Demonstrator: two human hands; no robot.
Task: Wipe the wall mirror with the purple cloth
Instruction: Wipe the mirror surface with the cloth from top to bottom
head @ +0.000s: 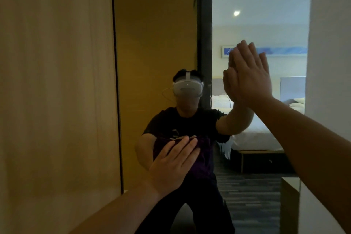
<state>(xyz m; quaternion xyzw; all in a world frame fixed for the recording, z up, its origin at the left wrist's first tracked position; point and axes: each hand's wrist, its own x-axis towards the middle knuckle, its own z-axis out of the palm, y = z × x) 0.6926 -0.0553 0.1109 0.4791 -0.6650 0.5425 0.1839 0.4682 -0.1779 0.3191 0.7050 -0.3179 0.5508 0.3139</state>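
Note:
The wall mirror [247, 15] fills the middle and right of the head view, its left edge a dark line beside a wooden panel. My left hand [171, 169] lies flat with straight fingers on the purple cloth [201, 159], pressing it against the glass at chest height. Most of the cloth is hidden under the hand; its dark purple folds show to the right of my fingers. My right hand [250, 78] is higher and to the right, palm flat on the glass, fingers straight and pointing up, meeting its own reflection.
A wooden wall panel [57, 91] stands left of the mirror. A white wall [330, 43] borders its right edge. The glass reflects a person in a headset and dark shirt, a bed, and patterned carpet. A low ledge [290, 186] sits at the lower right.

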